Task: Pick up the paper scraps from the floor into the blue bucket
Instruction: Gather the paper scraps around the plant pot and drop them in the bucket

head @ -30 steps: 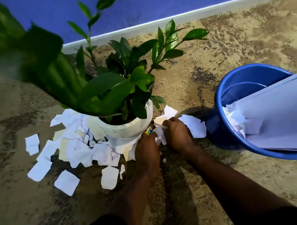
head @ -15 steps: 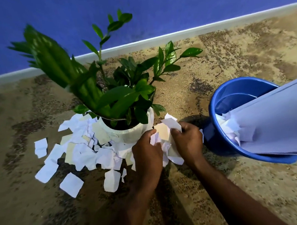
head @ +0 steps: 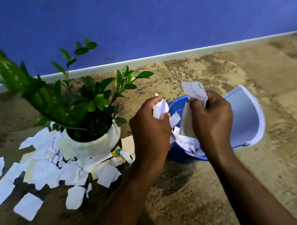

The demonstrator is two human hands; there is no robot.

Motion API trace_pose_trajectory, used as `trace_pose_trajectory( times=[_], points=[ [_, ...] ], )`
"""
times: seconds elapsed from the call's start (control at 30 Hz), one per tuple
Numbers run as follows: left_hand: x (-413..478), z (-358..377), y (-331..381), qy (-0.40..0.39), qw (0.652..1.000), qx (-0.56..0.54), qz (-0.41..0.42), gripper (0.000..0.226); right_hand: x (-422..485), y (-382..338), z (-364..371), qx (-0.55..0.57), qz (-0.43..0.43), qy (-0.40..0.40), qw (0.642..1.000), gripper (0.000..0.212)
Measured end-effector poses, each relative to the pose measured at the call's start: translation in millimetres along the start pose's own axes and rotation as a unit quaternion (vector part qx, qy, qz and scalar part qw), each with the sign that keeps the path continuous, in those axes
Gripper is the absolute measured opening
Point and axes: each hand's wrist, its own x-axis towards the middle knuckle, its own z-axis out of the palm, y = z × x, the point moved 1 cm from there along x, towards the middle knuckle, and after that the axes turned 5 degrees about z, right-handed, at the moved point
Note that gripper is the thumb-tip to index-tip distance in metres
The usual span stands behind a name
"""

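Observation:
My left hand (head: pixel 149 128) is shut on a crumpled bunch of white paper scraps (head: pixel 159 108) at the near-left rim of the blue bucket (head: pixel 180 154). My right hand (head: pixel 212 115) grips more paper scraps (head: pixel 194 91) directly over the bucket's opening. White scraps (head: pixel 186 143) lie inside the bucket, which is largely hidden behind both hands. Many white and cream scraps (head: pixel 42 170) remain scattered on the floor around the base of the plant pot at left.
A white pot (head: pixel 97 144) with a leafy green plant (head: pixel 83 101) stands on the floor left of the bucket. A large curved sheet of white paper (head: pixel 246 114) sticks out of the bucket at right. A blue wall with a white skirting (head: pixel 175 54) runs behind.
Both hands lifted from the floor beside the pot, carrying paper scraps up and to the right, and now hold them over the bucket. The camera view tilted up and right.

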Motion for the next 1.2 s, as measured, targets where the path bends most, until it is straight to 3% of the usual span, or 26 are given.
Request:
trace_pose_trajectory(
  times=[0.2, 0.4, 0.57, 0.63, 0.7, 0.77, 0.83, 0.9, 0.97, 1.07, 1.13, 1.2],
  points=[
    [1, 55, 14, -0.064, 0.998, 0.013, -0.009, 0.035, 31, 27, -15, 0.038, 0.095, -0.007, 0.995, 0.018],
    [3, 75, 2, -0.116, 0.991, 0.025, -0.053, 0.035, 29, 33, -22, 0.054, 0.129, -0.018, 0.99, 0.022],
    [1, 85, -4, -0.175, 0.984, -0.02, -0.036, 0.038, 33, 36, -21, 0.021, 0.133, -0.053, 0.989, 0.027],
    [2, 90, -5, -0.233, 0.968, -0.067, -0.067, 0.046, 34, 34, -15, -0.007, 0.134, -0.091, 0.987, 0.016],
    [1, 93, -7, -0.269, 0.95, -0.107, -0.118, 0.055, 33, 33, -10, -0.033, 0.13, -0.103, 0.986, 0.025],
    [-1, 90, -8, -0.258, 0.949, -0.133, -0.124, 0.055, 29, 31, -6, -0.066, 0.113, -0.077, 0.988, 0.037],
    [-3, 81, -9, -0.202, 0.962, -0.165, -0.08, 0.048, 19, 24, -7, -0.064, 0.072, -0.029, 0.995, 0.044],
    [-8, 64, -14, -0.107, 0.975, -0.191, -0.027, 0.04, -1, 11, -10, -0.004, -0.049, 0.034, 0.998, 0.038],
    [-13, 43, -30, -0.018, 0.982, -0.188, -0.022, 0.034, -28, 2, -10, 0.056, -0.192, 0.058, 0.978, 0.023],
    [-26, 13, -80, 0.037, 0.992, -0.094, -0.079, 0.03, -74, 12, 17, 0.069, -0.265, -0.05, 0.96, 0.014],
    [-38, 3, -119, 0.006, 0.993, 0.011, -0.118, 0.033, -96, 32, 48, 0.006, -0.201, -0.169, 0.965, 0.02],
    [-52, 1, -159, -0.06, 0.982, 0.124, -0.133, 0.043, -106, 64, 84, -0.129, -0.112, -0.274, 0.946, 0.041]
  ],
)
